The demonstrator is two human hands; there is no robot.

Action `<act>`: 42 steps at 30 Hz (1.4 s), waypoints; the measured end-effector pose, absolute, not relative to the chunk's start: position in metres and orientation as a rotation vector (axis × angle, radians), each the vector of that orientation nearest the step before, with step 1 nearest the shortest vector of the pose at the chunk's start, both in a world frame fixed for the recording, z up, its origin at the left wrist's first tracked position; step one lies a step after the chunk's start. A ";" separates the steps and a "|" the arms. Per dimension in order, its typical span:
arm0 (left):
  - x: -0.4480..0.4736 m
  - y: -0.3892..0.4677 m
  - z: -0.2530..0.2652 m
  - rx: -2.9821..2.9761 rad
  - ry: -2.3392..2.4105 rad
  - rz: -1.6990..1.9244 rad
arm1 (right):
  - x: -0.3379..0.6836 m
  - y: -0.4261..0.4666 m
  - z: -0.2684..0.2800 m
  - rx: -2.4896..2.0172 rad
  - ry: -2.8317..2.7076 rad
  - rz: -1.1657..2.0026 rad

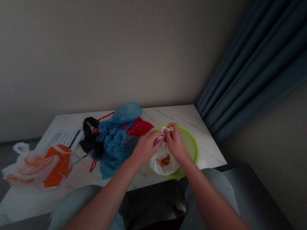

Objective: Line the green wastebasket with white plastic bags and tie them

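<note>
Both hands meet over a lime-green mesh basket [195, 148] at the right of the table. My left hand [149, 144] is closed on the gathered top of a white plastic bag [161, 162] with orange print. Pinching the same gathered part, my right hand [175, 141] has its fingers close to those of the left. The bag's body hangs below my hands, in front of the basket's near rim and partly over it. My hands cover some of the bag's top. Left of my left hand lie crumpled blue plastic bags [118, 144] and a red bag [140, 127].
A black bag [88, 137] lies beside the blue ones. Farther left, a white bag with orange print [50, 166] rests over a printed sheet [60, 137]. The marble-patterned table [170, 113] stands against the wall, with a blue curtain [247, 66] at right. My knees are at its front edge.
</note>
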State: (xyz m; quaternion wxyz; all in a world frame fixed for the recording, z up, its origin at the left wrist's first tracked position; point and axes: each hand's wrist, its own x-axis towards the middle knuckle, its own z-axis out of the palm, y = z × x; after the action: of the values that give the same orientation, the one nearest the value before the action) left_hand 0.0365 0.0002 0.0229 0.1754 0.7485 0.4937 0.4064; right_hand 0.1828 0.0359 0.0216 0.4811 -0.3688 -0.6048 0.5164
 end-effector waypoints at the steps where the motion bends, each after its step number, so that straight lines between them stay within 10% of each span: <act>1: 0.035 0.000 0.022 2.136 1.403 1.172 | 0.183 0.036 0.022 -0.901 -1.456 1.273; 16: 0.027 0.004 0.024 2.069 1.692 1.345 | 0.192 0.039 0.022 -0.945 -2.143 0.484; 42: 0.011 0.021 0.030 1.357 1.112 0.993 | 0.196 0.039 0.017 -0.832 -2.006 0.409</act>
State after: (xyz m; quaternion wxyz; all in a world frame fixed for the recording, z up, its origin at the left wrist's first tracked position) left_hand 0.0107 0.0208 0.0301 0.5338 0.5692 0.4664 0.4166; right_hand 0.1961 0.0386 0.0167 0.4490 -0.3365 -0.8111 0.1654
